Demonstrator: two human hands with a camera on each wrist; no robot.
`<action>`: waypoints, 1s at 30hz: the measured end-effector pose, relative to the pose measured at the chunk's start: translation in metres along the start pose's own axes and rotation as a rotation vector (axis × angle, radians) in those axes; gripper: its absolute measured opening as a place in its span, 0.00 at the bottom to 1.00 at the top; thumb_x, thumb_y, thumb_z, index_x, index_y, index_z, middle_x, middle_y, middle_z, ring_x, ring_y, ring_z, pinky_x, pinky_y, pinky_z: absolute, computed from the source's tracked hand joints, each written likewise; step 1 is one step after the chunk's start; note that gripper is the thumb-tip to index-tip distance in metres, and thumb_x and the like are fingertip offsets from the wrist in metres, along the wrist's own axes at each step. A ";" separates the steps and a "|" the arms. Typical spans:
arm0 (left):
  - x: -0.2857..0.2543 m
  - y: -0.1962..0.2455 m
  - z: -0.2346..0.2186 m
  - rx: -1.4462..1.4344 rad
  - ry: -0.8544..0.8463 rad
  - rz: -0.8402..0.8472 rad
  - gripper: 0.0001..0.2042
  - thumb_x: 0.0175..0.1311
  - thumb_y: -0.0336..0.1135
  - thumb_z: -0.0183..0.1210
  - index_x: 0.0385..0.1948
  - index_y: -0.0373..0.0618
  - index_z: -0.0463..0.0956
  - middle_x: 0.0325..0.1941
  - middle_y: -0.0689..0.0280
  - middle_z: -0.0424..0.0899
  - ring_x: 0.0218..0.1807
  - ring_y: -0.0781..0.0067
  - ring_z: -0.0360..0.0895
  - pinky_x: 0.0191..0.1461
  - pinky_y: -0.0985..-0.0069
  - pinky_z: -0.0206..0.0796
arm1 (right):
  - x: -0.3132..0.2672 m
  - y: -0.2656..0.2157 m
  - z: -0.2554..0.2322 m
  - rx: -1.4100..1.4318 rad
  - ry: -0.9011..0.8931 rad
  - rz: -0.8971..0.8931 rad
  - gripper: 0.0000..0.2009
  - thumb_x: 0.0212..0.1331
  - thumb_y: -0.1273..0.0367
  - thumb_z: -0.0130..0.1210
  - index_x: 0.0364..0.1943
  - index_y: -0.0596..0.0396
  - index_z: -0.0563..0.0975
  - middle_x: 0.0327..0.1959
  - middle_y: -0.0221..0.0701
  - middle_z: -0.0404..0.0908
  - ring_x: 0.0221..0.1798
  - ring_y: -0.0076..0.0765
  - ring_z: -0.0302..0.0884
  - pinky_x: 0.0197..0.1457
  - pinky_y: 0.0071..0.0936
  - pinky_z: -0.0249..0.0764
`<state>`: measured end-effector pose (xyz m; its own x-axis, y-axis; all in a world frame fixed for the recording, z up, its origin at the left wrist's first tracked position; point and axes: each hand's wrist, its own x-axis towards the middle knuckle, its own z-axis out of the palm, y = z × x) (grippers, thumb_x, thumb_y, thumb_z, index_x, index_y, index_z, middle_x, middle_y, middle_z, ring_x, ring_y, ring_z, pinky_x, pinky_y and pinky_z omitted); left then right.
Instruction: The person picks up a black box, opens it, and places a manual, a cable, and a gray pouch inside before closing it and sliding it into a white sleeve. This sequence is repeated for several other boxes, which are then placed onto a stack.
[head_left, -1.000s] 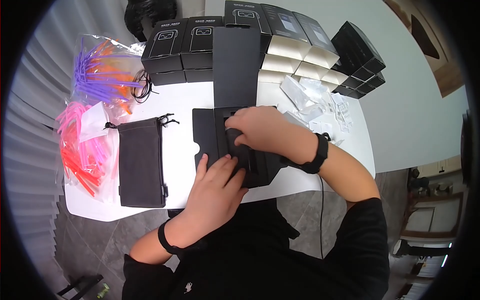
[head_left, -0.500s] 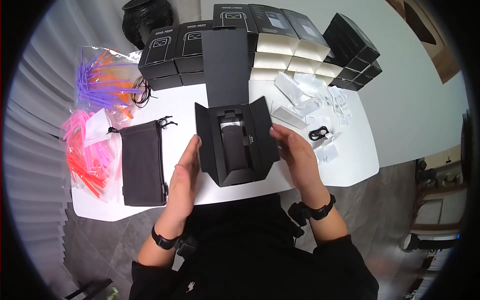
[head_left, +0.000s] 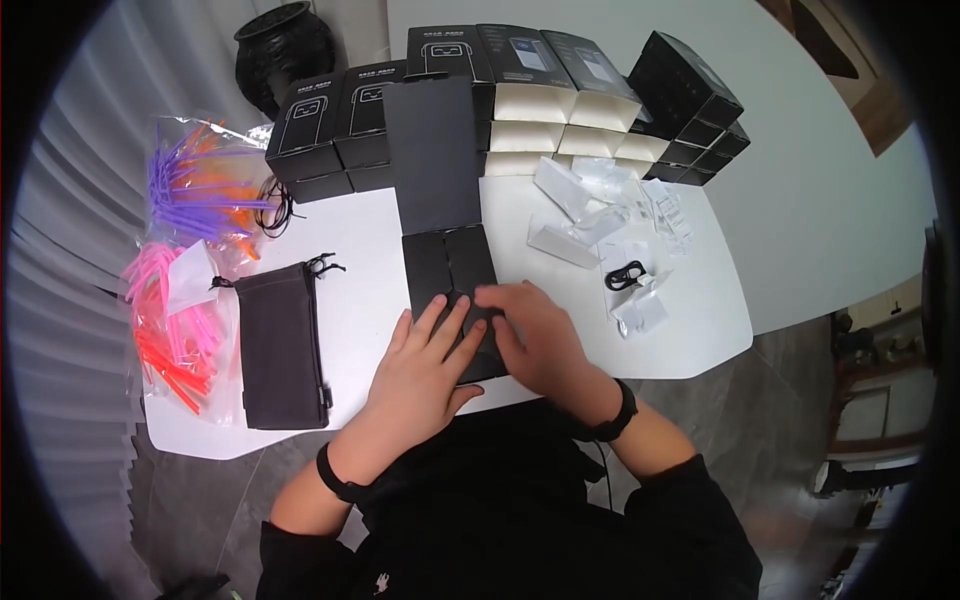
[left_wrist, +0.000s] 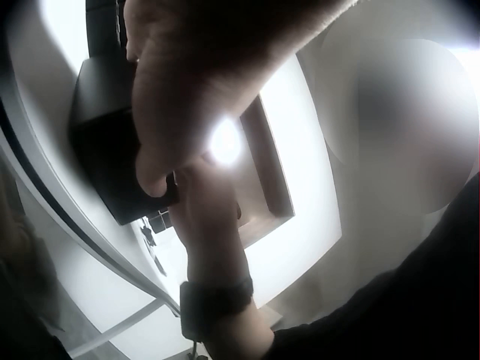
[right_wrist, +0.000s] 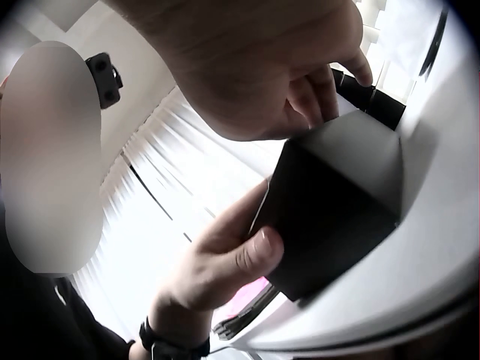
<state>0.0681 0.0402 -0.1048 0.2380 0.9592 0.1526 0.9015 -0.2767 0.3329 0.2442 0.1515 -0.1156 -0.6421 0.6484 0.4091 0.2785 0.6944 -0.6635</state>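
Note:
A black box [head_left: 427, 265] stands at the table's front edge, its two side flaps folded inward to meet along a middle seam. Its long lid [head_left: 433, 155] is raised at the back. My left hand [head_left: 420, 375] lies over the near part of the flaps with straight, spread fingers, its thumb at the front wall in the right wrist view. My right hand [head_left: 545, 345] rests at the box's right side, slightly bent fingertips on the right flap. The folded flaps hide the box's inside. To the left lies a dark drawstring pouch [head_left: 280, 350].
Black printed boxes [head_left: 450, 60] are stacked along the back, some with white open ends. Clear bags of purple and orange sticks [head_left: 205, 190] and pink and red ones [head_left: 175, 330] lie left. White packaging [head_left: 565, 240] and a coiled black cable [head_left: 625, 275] lie right.
The right hand left the box's inside, and both hands went to the outer flaps. The flaps then folded inward over the dark contents, and both hands now rest on top.

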 end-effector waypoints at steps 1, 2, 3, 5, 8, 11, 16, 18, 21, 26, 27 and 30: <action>0.000 0.000 0.000 0.011 -0.007 0.000 0.38 0.55 0.47 0.70 0.69 0.46 0.66 0.78 0.54 0.59 0.78 0.45 0.54 0.76 0.44 0.50 | 0.010 0.006 -0.001 0.121 0.028 0.081 0.20 0.60 0.79 0.56 0.58 0.59 0.75 0.54 0.40 0.81 0.62 0.44 0.76 0.64 0.38 0.73; -0.001 -0.001 0.000 0.017 -0.004 0.002 0.38 0.55 0.47 0.70 0.69 0.46 0.66 0.78 0.54 0.59 0.78 0.46 0.54 0.76 0.44 0.50 | 0.022 0.014 0.000 0.242 0.057 0.160 0.22 0.60 0.78 0.56 0.60 0.59 0.73 0.55 0.41 0.81 0.62 0.42 0.76 0.64 0.38 0.72; -0.001 -0.001 0.000 0.024 -0.001 0.004 0.38 0.55 0.47 0.70 0.70 0.47 0.66 0.78 0.54 0.59 0.78 0.46 0.54 0.76 0.44 0.50 | 0.038 0.026 0.005 0.405 0.145 0.218 0.23 0.60 0.77 0.56 0.62 0.60 0.71 0.55 0.40 0.81 0.62 0.39 0.76 0.62 0.35 0.73; -0.002 0.000 0.000 0.028 0.006 0.006 0.38 0.56 0.47 0.69 0.70 0.47 0.66 0.77 0.54 0.59 0.78 0.47 0.55 0.76 0.44 0.51 | 0.079 0.052 0.016 0.570 0.255 0.283 0.27 0.61 0.76 0.58 0.66 0.62 0.67 0.55 0.39 0.81 0.59 0.35 0.77 0.59 0.29 0.74; -0.003 -0.001 -0.001 0.027 0.018 0.008 0.37 0.57 0.47 0.68 0.69 0.47 0.66 0.77 0.54 0.60 0.78 0.48 0.55 0.76 0.45 0.51 | 0.128 0.054 0.010 0.730 0.192 0.453 0.29 0.61 0.75 0.59 0.66 0.67 0.65 0.53 0.41 0.80 0.54 0.34 0.79 0.55 0.25 0.75; -0.002 -0.005 0.000 0.045 0.026 0.018 0.38 0.57 0.47 0.69 0.70 0.47 0.65 0.78 0.53 0.59 0.79 0.47 0.53 0.76 0.43 0.50 | 0.154 0.052 0.007 0.861 0.116 0.444 0.26 0.61 0.76 0.60 0.63 0.70 0.68 0.44 0.37 0.83 0.47 0.29 0.80 0.50 0.25 0.76; -0.001 -0.012 -0.023 -0.181 0.171 0.002 0.37 0.59 0.40 0.67 0.71 0.41 0.63 0.76 0.50 0.62 0.77 0.47 0.58 0.76 0.48 0.51 | 0.149 0.042 -0.012 0.662 0.090 0.266 0.20 0.60 0.76 0.61 0.57 0.65 0.76 0.39 0.33 0.86 0.46 0.25 0.81 0.51 0.25 0.76; -0.006 -0.014 -0.028 -0.423 0.425 -0.071 0.35 0.59 0.35 0.66 0.69 0.36 0.63 0.72 0.47 0.67 0.74 0.46 0.64 0.75 0.53 0.55 | 0.125 -0.001 -0.035 0.452 0.058 0.265 0.19 0.60 0.78 0.60 0.57 0.61 0.78 0.46 0.34 0.86 0.49 0.26 0.83 0.55 0.23 0.76; -0.009 -0.016 -0.024 -0.696 0.694 -0.197 0.34 0.60 0.28 0.64 0.70 0.32 0.62 0.67 0.46 0.73 0.66 0.55 0.75 0.70 0.65 0.63 | 0.076 -0.004 -0.028 0.186 0.133 0.094 0.21 0.60 0.78 0.60 0.59 0.57 0.78 0.53 0.37 0.85 0.56 0.32 0.82 0.61 0.25 0.75; -0.010 -0.013 -0.008 -0.739 0.662 -0.272 0.29 0.57 0.26 0.67 0.64 0.35 0.71 0.57 0.49 0.81 0.55 0.59 0.81 0.62 0.67 0.71 | 0.018 -0.028 -0.019 0.196 0.071 0.175 0.25 0.56 0.81 0.57 0.61 0.55 0.77 0.62 0.48 0.78 0.67 0.49 0.75 0.69 0.33 0.70; -0.011 -0.013 -0.006 -0.655 0.653 -0.253 0.27 0.57 0.26 0.68 0.61 0.35 0.73 0.56 0.50 0.82 0.55 0.58 0.81 0.61 0.67 0.71 | 0.010 -0.026 -0.016 0.138 0.081 0.135 0.25 0.55 0.82 0.56 0.60 0.54 0.77 0.63 0.49 0.77 0.67 0.50 0.75 0.69 0.34 0.70; -0.016 -0.008 0.000 -0.473 0.653 -0.234 0.19 0.55 0.26 0.70 0.49 0.35 0.81 0.54 0.50 0.82 0.55 0.52 0.81 0.59 0.66 0.72 | -0.011 -0.022 -0.006 0.054 0.095 0.084 0.28 0.50 0.85 0.50 0.60 0.55 0.78 0.63 0.52 0.76 0.67 0.57 0.73 0.69 0.38 0.71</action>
<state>0.0568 0.0270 -0.1104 -0.3250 0.8085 0.4906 0.6200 -0.2096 0.7561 0.2492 0.1316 -0.1019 -0.5471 0.7317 0.4065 0.2877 0.6204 -0.7296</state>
